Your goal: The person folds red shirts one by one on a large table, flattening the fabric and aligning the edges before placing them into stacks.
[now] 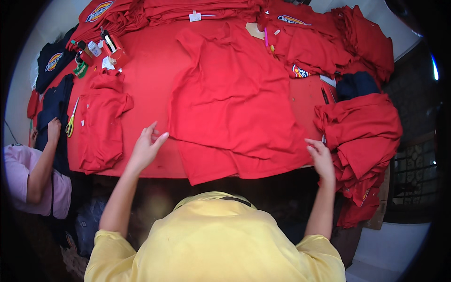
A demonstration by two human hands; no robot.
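Note:
A red T-shirt (230, 98) lies spread and wrinkled in front of me, its lower edge hanging slightly over the table's near edge. Just left of its hem, my left hand (148, 148) hovers with the fingers apart and nothing in them. On the other side, my right hand (321, 157) is beside the hem's right corner, fingers loosely extended and holding nothing; whether its fingertips touch the cloth I cannot tell. A folded red garment (101, 124) rests on the table to the left of my left hand.
Piled red garments (359, 127) crowd the right edge, with a dark cloth (357, 85) behind them. More red stacks (206, 10) line the far side. Yellow-handled scissors (70, 126), a red holder box (116, 55) and small bottles (94, 48) sit left. Another person's arm (43, 162) reaches over dark garments there.

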